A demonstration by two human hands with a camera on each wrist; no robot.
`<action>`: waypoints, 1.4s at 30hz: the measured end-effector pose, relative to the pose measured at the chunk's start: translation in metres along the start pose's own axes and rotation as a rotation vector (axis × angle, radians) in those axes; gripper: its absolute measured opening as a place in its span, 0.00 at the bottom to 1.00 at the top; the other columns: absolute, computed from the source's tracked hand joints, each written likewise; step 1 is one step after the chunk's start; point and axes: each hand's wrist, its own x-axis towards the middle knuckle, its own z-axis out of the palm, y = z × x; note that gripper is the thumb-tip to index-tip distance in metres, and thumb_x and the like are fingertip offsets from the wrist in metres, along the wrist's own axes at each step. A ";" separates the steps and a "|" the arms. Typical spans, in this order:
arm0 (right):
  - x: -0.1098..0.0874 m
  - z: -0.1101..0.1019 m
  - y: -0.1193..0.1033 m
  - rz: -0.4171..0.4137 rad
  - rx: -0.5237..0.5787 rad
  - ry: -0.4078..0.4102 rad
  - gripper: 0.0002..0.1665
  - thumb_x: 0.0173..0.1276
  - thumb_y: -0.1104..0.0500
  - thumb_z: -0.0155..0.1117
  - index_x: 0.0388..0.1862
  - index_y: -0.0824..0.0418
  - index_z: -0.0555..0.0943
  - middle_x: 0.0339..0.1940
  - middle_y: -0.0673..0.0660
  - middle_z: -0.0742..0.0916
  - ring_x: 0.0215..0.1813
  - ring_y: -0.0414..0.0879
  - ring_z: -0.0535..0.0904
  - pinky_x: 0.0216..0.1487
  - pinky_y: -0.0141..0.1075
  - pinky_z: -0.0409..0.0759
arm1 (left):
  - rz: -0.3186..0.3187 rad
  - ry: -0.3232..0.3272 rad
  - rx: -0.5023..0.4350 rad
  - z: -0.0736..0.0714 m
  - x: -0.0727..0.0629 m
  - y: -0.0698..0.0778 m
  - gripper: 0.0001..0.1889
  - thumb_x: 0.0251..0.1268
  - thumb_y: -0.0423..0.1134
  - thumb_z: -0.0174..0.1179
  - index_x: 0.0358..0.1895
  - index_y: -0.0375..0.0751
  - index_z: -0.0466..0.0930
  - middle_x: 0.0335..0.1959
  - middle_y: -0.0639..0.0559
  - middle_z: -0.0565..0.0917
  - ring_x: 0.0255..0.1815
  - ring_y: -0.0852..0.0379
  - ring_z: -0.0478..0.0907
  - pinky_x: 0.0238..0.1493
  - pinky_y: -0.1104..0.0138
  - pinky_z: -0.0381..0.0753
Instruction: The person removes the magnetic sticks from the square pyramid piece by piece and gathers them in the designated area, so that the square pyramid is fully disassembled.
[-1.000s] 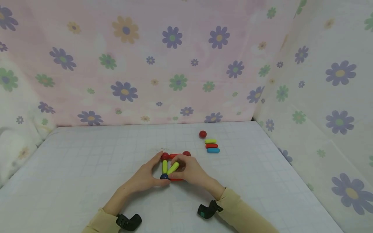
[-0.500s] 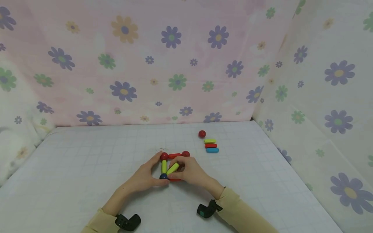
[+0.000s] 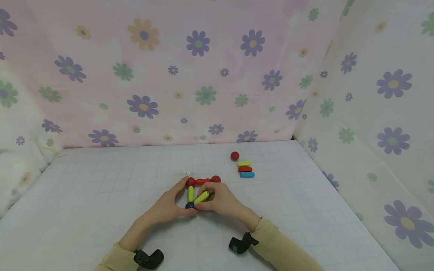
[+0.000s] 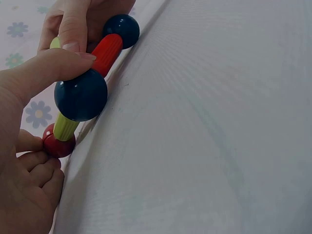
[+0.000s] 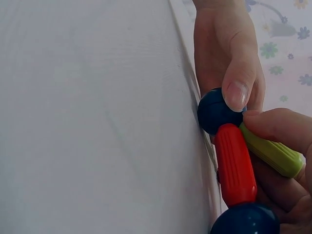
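Note:
A toy frame of balls and rods lies on the table. My left hand (image 3: 164, 209) holds its left side, thumb on the near blue ball (image 3: 190, 205) and fingers at the far red ball (image 3: 191, 182); a yellow-green rod (image 3: 190, 194) joins them. My right hand (image 3: 223, 200) pinches another yellow-green rod (image 3: 202, 197), which slants up from the blue ball. A red rod (image 3: 203, 181) runs along the back to a second red ball (image 3: 216, 178). Along the front, a red rod (image 5: 235, 163) leads to another blue ball (image 5: 246, 222), hidden by my right hand in the head view.
Beyond my right hand lie a loose red ball (image 3: 234, 156), a yellow-green rod (image 3: 244, 164), a red rod (image 3: 245, 169) and a blue rod (image 3: 247, 174). Flowered cloth (image 3: 210, 75) hangs behind the white-covered table (image 3: 101, 180) and along its sides.
The rod in my right hand has tipped slightly lower, and less of the front red rod shows. My left hand keeps its hold on the frame.

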 end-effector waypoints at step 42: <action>-0.015 -0.032 0.006 0.034 -0.078 0.195 0.12 0.59 0.52 0.78 0.40 0.42 0.86 0.35 0.42 0.85 0.34 0.44 0.73 0.32 0.28 0.69 | -0.052 0.019 0.004 0.002 0.000 0.000 0.58 0.48 0.59 0.76 0.81 0.55 0.50 0.81 0.51 0.56 0.81 0.45 0.52 0.76 0.42 0.57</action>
